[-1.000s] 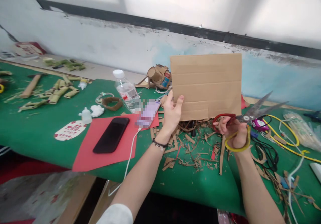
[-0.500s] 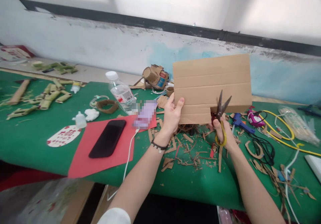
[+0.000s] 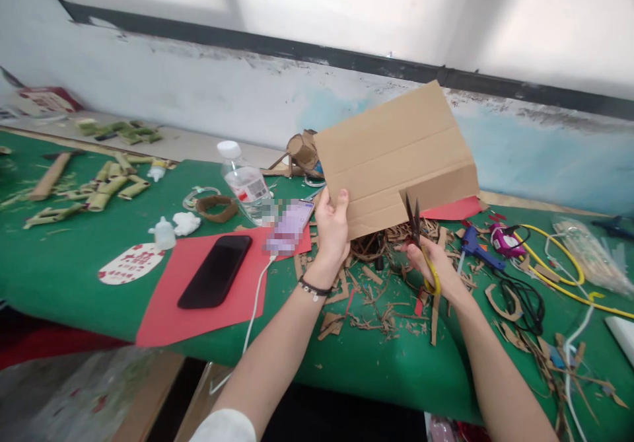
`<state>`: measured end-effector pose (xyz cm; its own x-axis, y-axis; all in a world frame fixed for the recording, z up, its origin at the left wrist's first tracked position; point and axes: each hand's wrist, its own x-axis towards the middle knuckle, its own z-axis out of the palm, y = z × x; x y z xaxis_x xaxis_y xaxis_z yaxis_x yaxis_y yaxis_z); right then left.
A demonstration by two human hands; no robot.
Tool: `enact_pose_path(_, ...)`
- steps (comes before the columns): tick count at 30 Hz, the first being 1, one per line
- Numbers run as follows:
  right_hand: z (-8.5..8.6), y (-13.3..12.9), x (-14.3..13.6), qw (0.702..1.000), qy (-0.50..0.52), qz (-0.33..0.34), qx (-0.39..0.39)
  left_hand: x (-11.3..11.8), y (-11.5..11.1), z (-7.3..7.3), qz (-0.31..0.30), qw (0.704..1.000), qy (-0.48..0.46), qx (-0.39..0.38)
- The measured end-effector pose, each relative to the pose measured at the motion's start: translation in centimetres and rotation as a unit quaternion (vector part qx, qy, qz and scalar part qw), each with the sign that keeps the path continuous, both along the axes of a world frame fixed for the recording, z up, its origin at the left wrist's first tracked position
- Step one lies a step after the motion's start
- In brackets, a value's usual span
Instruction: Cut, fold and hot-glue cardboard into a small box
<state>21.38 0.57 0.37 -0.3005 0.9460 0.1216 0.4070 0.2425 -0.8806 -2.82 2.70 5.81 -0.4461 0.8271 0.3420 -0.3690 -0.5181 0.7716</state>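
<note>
A brown sheet of cardboard (image 3: pixel 391 151) with crease lines and a notch cut in its lower edge is held up in the air, tilted. My left hand (image 3: pixel 333 227) grips its lower left corner, thumb on the near face. In my right hand (image 3: pixel 430 263) is a pair of scissors (image 3: pixel 414 221) with yellow handles, fingers wrapped in the loops. The blades point upward, slightly parted, by the notch; whether they touch the cardboard I cannot tell. Cardboard scraps (image 3: pixel 381 310) lie scattered on the green table below both hands.
Left of my hands are a black phone (image 3: pixel 214 271) on red paper (image 3: pixel 163 316), a lit phone (image 3: pixel 292 224) on a white cable and a water bottle (image 3: pixel 245 184). A blue glue gun (image 3: pixel 480 249) and yellow cord (image 3: pixel 569 271) lie to the right. Bamboo pieces (image 3: pixel 106 191) sit far left.
The cardboard has tilted, its right side swinging down and its left side up, uncovering red paper behind. The scissors have moved left and a little down, and their blades are closer together.
</note>
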Motion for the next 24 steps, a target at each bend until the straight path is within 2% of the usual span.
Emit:
enact_pose_path(5, 0.6, -0.2, -0.1, 1.000, -0.016, -0.014, -0.022, -0.5, 0.3, -0.2, -0.005, 1.000, -0.012, -0.011)
enact_pose_path(13, 0.8, -0.3, -0.3, 0.997, 0.005, -0.023, -0.078, -0.5, 0.4, -0.1, 0.013, 0.999, 0.029, 0.015)
enact_pose_path(20, 2.2, -1.5, -0.4, 0.990, 0.024, 0.031, -0.136, -1.8, 1.0, -0.9, 0.105, 0.987, 0.117, 0.029)
enact_pose_path(24, 3.3, -2.0, -0.8, 0.985, 0.043, 0.050, -0.157, -2.1, 1.1, -1.1, 0.092, 0.985, 0.144, 0.035)
